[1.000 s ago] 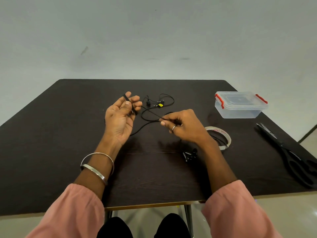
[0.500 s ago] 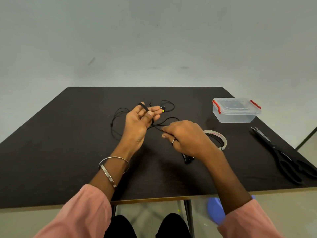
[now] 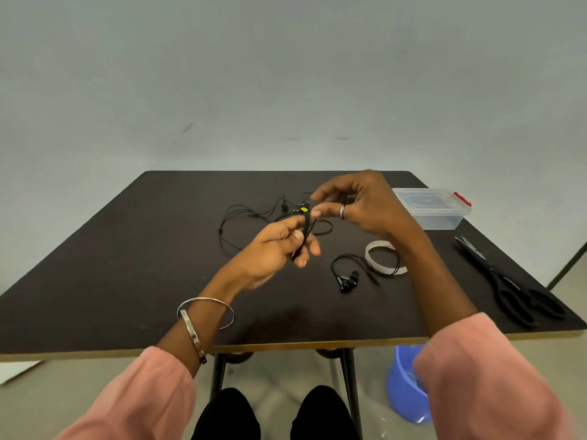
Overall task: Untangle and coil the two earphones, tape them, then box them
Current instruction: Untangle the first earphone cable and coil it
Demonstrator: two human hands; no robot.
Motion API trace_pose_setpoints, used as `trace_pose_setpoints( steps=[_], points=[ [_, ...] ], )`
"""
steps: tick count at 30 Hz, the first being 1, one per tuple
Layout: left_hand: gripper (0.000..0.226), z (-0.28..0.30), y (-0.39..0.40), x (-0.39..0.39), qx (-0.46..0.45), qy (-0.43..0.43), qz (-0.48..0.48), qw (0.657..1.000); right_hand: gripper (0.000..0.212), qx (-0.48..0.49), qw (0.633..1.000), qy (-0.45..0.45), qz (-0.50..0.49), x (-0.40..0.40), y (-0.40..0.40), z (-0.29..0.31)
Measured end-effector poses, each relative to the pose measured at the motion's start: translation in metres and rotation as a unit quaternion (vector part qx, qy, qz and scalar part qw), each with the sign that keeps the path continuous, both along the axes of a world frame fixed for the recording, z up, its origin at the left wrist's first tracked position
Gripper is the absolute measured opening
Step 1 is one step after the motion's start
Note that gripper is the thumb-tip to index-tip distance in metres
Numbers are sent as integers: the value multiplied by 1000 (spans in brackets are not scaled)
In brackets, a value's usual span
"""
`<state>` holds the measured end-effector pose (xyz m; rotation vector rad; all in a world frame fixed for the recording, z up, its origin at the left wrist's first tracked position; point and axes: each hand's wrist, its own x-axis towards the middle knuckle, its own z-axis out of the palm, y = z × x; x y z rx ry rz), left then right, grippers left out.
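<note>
Gripping folded earphone cable (image 3: 307, 231) w/ L hand (image 3: 275, 253) fingers; R hand (image 3: 359, 204) fingers pinching cable top, above counter (image 3: 127, 265).

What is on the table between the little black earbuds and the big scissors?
In the head view, the roll of tape lies between the earbuds and the scissors, with thin black earphone cable running across it.

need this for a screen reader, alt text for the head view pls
Left hand and right hand hold a thin black earphone cable above a dark table; a clear plastic box stands far right.
</note>
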<state>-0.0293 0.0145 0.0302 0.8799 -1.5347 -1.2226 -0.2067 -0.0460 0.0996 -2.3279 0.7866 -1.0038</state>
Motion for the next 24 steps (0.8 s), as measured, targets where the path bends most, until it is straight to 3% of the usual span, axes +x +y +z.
trace_pose_setpoints(
  steps=[8,12,14,20,24],
  points=[
    [33,10,25,1,67,211,-102,970,17,107,986,-127,29,8,6,-4],
    [36,18,29,2,52,298,-66,951,12,133,978,-161,10,15,16,-27],
    [38,23,27,2,48,337,-27,940,11,141,981,-137,0,19,23,-38],
    [28,28,22,2,12,360,128,924,24,78,994,71,-8,33,50,-57],
    [21,24,17,0,-25,261,237,936,25,70,994,80,-12,37,64,-54]
  ],
)
